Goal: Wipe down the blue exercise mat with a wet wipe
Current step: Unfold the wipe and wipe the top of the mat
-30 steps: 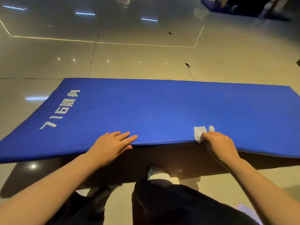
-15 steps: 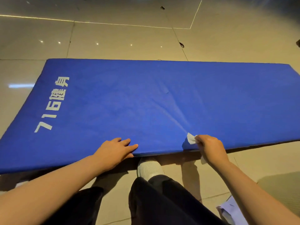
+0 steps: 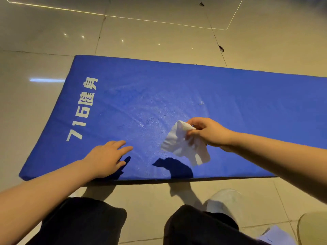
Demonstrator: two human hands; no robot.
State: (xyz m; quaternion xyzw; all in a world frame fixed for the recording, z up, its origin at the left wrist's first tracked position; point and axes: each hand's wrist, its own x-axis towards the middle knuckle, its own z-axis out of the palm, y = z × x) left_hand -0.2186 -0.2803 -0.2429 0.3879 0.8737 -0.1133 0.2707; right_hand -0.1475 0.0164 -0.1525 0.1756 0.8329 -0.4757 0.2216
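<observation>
The blue exercise mat [image 3: 230,103] lies flat on the tiled floor, with white lettering near its left end. My right hand [image 3: 208,132] pinches a white wet wipe [image 3: 182,144] that hangs unfolded just above the mat's near middle. My left hand [image 3: 106,158] is over the mat near its front edge, fingers straight and spread, holding nothing. A damp sheen shows on the mat between the lettering and the wipe.
Glossy beige floor tiles [image 3: 159,32] surround the mat. My dark-trousered knees [image 3: 85,221] and a white shoe [image 3: 224,202] are just in front of the mat's near edge. Some paper or packaging [image 3: 277,236] lies at the bottom right.
The mat, lifted at its near edge a second ago, now lies flat. My right hand has let go of the edge and raised the wipe, now unfolded, over the surface. My left hand moved onto the mat top.
</observation>
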